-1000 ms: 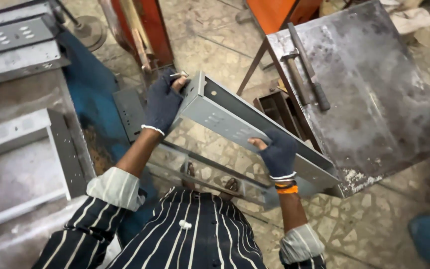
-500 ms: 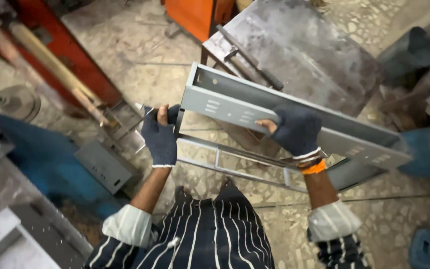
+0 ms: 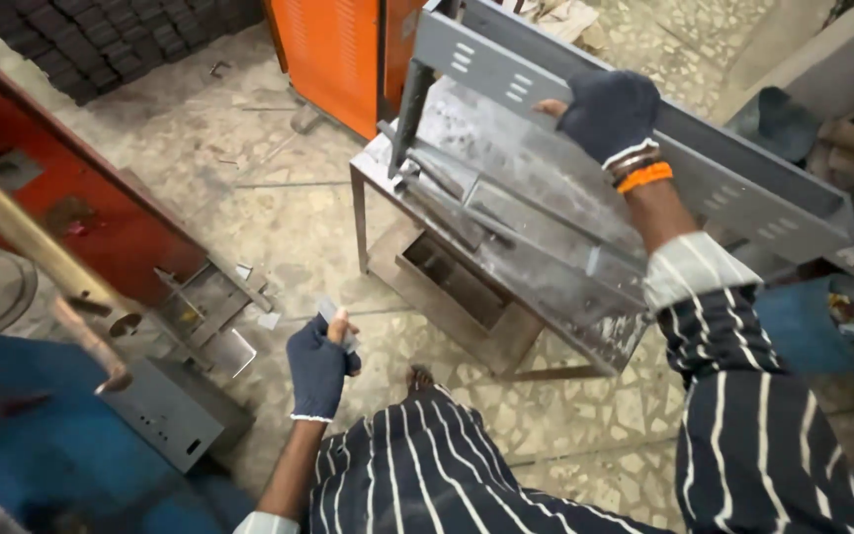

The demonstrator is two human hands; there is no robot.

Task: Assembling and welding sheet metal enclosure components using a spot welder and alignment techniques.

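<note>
**Grey channel held over the metal table**

The person's right hand [image 3: 608,117], in a dark fingerless glove, has its fingers closed around the upper edge of a long grey metal channel [image 3: 743,188]. The channel has small slots punched near its ends and runs slantwise from above the table's far corner down past its right side. It hangs in the air over the table, and its near face hides part of the tabletop behind it. An orange band and some thinner bangles sit on the wrist just below the glove.

The metal table [image 3: 546,247] has a scuffed, shiny steel top with flat bars lying on it and thin legs standing on the tiled floor [image 3: 279,218]. A low wooden box sits under the table.

The left hand [image 3: 320,366], gloved the same way, is well apart from the table, down to its left and close to the person's striped shirt. Its fingers are curled around a small flat grey piece [image 3: 333,318] that sticks up out of the fist.

Beyond the table's far-left corner stands an orange cabinet [image 3: 333,54]. Well to the left of the table is a red machine frame [image 3: 71,198], with a blue one below it.
</note>
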